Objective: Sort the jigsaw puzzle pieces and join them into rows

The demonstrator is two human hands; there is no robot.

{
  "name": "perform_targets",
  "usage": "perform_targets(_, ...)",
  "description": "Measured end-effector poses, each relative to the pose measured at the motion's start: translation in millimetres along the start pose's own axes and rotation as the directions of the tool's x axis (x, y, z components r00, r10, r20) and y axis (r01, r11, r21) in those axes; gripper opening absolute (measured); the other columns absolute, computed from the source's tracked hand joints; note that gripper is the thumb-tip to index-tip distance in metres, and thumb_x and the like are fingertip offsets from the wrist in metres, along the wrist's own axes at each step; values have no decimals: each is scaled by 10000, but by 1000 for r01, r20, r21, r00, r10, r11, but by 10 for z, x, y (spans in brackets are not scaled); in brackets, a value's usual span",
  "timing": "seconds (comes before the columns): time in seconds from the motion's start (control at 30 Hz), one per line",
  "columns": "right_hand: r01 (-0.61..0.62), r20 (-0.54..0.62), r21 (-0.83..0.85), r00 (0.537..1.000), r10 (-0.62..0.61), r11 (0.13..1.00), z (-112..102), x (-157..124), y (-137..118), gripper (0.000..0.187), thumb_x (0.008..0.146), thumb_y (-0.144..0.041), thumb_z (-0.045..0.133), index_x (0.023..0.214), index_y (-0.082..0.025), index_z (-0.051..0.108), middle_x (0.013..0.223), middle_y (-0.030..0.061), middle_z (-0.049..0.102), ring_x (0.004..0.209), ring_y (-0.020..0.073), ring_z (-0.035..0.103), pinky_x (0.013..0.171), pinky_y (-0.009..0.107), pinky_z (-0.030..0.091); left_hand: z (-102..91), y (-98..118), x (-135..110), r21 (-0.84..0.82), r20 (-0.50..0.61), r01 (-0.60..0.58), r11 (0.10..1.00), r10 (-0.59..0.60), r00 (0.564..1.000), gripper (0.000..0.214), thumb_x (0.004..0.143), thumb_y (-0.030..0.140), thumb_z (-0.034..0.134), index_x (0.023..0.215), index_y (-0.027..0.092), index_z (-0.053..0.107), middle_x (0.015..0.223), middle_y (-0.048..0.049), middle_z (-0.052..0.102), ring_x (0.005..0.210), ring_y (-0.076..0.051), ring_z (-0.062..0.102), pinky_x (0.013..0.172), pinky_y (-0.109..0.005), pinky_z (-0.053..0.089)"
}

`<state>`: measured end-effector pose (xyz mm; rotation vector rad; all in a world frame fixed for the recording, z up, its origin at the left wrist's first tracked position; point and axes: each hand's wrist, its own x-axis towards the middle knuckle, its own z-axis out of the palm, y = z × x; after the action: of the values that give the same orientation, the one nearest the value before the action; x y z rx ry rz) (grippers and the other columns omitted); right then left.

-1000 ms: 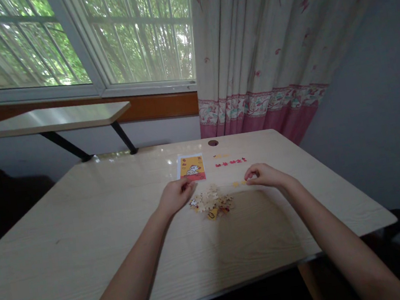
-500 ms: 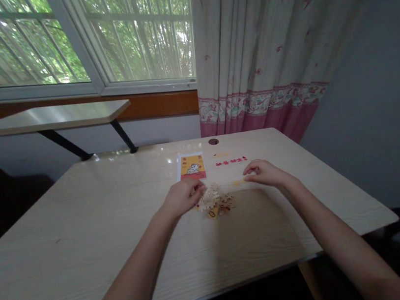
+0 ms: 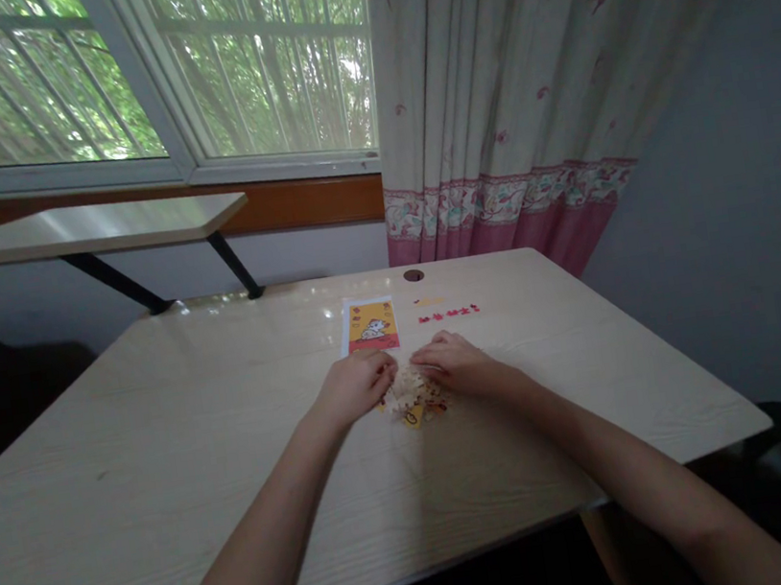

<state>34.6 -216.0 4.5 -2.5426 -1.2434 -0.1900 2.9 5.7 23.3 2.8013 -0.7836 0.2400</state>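
A small heap of jigsaw pieces [image 3: 415, 403] lies near the middle of a pale wooden table [image 3: 164, 440]. My left hand [image 3: 354, 385] rests at the heap's left edge, fingers curled onto the pieces. My right hand [image 3: 453, 363] lies on the heap's right side, fingers bent down over the pieces. What either hand pinches, if anything, is hidden. Just beyond the hands lies an orange and red picture card [image 3: 370, 325] with a white animal on it.
A short row of red puzzle pieces [image 3: 449, 313] and some yellow ones [image 3: 428, 303] lie beyond the heap, near a round cable hole [image 3: 413, 276]. A second table [image 3: 83, 229] stands under the window. A patterned curtain [image 3: 493, 94] hangs at the back right.
My right hand has moved left from the loose yellow pieces onto the heap. My left hand has shifted slightly right to the heap's edge.
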Motion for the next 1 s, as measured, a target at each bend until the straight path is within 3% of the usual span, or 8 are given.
perform_targets(0.37,-10,-45,-101,999,6,995,-31,0,-33,192,861,-259,500,924,-197,670,776,55,630,781,153,514,722,268,324,-23,41,8,3,2,13,1000,-13,1000,262,868,291,379,867,190,621,789,-49,637,727,-169,577,624,-248,405)
perform_targets(0.5,-3,-24,-118,1000,0,993,-47,4,-41,176,849,-269,518,889,-180,664,770,57,632,772,154,526,715,265,330,-13,48,8,-2,-4,-1,1000,1,1000,259,861,282,387,869,183,627,828,-55,648,770,-178,581,663,-262,417)
perform_targets(0.67,3,-37,-30,999,-4,1000,-43,-5,-40,191,836,-315,536,890,-178,656,800,69,643,809,169,544,744,283,359,-2,48,5,-48,-22,-9,999,8,1000,251,858,277,396,858,184,629,829,-57,650,764,-178,579,666,-263,417)
perform_targets(0.77,-92,-91,151,990,106,984,-38,1,-51,167,820,-303,545,853,-177,651,808,60,650,813,168,557,761,292,382,25,43,16,-146,-49,-8,989,0,999,242,853,267,409,848,180,635,819,-54,649,751,-169,571,672,-260,415)
perform_targets(0.87,-217,-118,519,940,320,827,-9,18,-57,217,792,-374,554,832,-171,620,783,40,651,734,144,581,685,263,422,72,54,43,-324,-99,11,946,-46,994,227,837,283,451,918,175,634,827,-48,646,687,-145,551,629,-244,413)
perform_targets(1.0,-214,5,878,899,438,428,67,43,-53,376,679,-518,612,814,-171,560,694,21,643,679,148,618,610,251,454,120,101,75,-545,-161,45,837,-157,974,265,793,330,534,971,157,627,829,-43,645,606,-119,513,566,-227,402)
